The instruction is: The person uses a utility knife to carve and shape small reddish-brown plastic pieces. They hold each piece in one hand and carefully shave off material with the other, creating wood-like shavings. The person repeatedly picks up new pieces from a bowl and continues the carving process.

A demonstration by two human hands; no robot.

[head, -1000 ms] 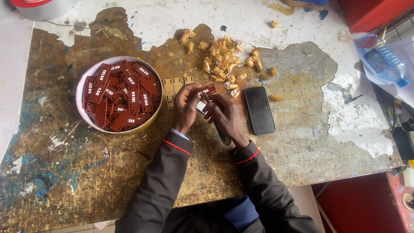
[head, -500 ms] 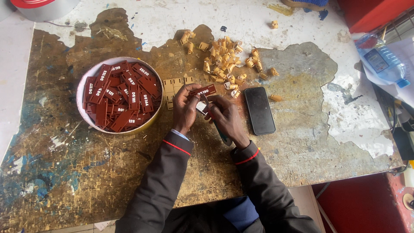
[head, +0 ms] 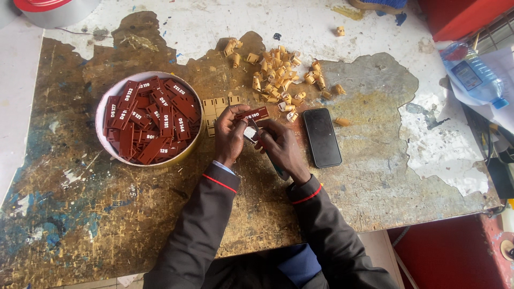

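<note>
My left hand [head: 230, 135] pinches a small dark-red rectangular tag [head: 254, 114] with white markings, held flat above the worn table [head: 80, 214]. My right hand [head: 281, 150] is closed around a thin tool with a blue handle [head: 279, 171]; its tip [head: 250, 132] sits just under the tag, between my two hands. Left of my hands stands a round white bowl [head: 101, 115] piled with several more dark-red tags [head: 150, 120]. Both sleeves are dark with red cuffs.
A black phone [head: 322, 137] lies face down right of my hands. Curled tan peelings [head: 281, 80] are scattered behind it, and pale backing strips [head: 214, 107] lie by the bowl. A plastic bottle [head: 471, 75] rests at the right edge; a red box [head: 460, 16] stands behind it.
</note>
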